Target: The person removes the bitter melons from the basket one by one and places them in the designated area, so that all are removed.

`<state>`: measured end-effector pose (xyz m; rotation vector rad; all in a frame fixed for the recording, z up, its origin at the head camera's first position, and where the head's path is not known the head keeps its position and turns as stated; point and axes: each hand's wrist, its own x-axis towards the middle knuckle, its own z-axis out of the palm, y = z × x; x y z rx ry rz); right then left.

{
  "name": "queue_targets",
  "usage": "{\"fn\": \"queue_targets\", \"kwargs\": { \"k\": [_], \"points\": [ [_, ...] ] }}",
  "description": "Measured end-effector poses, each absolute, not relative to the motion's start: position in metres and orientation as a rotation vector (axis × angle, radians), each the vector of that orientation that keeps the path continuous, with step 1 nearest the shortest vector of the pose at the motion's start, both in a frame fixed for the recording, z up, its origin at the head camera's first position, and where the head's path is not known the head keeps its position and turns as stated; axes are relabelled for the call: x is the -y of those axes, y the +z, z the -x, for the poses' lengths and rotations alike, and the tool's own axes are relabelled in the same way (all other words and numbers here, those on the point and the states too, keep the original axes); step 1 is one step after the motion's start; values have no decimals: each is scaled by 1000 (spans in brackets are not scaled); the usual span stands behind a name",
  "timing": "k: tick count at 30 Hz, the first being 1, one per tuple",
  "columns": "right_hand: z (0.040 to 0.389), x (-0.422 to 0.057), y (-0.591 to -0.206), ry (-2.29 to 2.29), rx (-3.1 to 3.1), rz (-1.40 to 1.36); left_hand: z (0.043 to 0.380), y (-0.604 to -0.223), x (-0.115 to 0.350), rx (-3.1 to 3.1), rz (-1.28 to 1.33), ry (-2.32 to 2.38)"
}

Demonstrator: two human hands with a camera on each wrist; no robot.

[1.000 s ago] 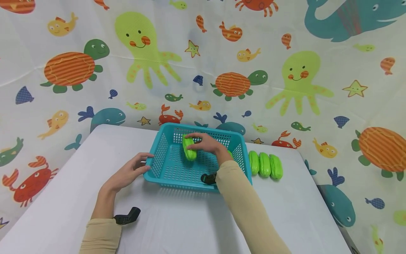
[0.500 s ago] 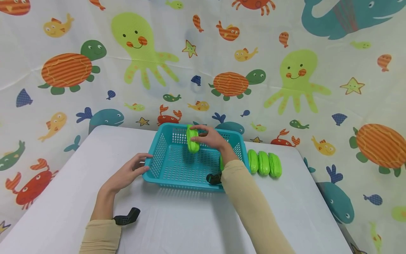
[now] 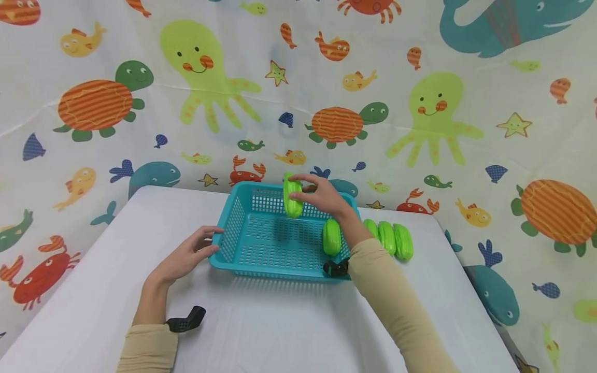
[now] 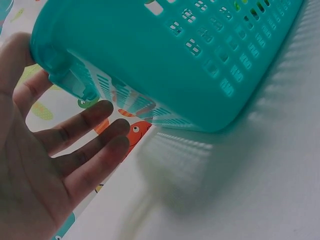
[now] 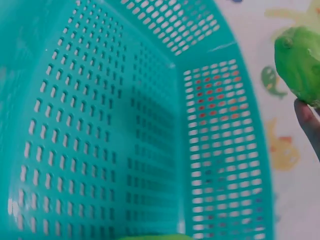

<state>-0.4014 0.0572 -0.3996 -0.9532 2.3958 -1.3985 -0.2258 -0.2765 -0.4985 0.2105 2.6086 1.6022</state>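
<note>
My right hand (image 3: pixel 322 194) pinches a bright-green ridged vegetable shaped like a short cucumber (image 3: pixel 292 196), raised at the back wall of the turquoise plastic basket (image 3: pixel 270 273). In the right wrist view, part of the held green vegetable (image 5: pixel 302 67) shows at the right edge, with a fingertip under it. My left hand (image 3: pixel 186 254) holds the basket's left rim with thumb and forefinger. Its other fingers (image 4: pixel 95 150) extend loosely below the rim in the left wrist view. Another green vegetable (image 3: pixel 331 237) lies inside the basket at the right.
To the right of the basket, several more green vegetables (image 3: pixel 387 237) lie side by side on the white table (image 3: pixel 261 326). A curtain (image 3: pixel 298 93) printed with sea animals hangs right behind the table. Black wrist cameras (image 3: pixel 187 319) sit on both forearms.
My right hand has lifted the green vegetable from inside the basket up and to the right. The other vegetable in the basket has come into view. My left hand stays at the rim.
</note>
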Motion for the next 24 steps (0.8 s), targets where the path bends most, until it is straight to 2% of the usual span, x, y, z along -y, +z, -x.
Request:
{"fn": "queue_targets", "kwargs": {
  "k": [11,16,24],
  "points": [
    [372,-102,-360,-1506,-2431,920,225,-498,276,-2610,-199,1591],
    [357,-128,-359,-1504,-2489,915,226,-497,275,-2609,-201,1590],
    [334,-171,-367,-1502,-2560,761,226,-496,275,-2599,-210,1602]
  ]
}}
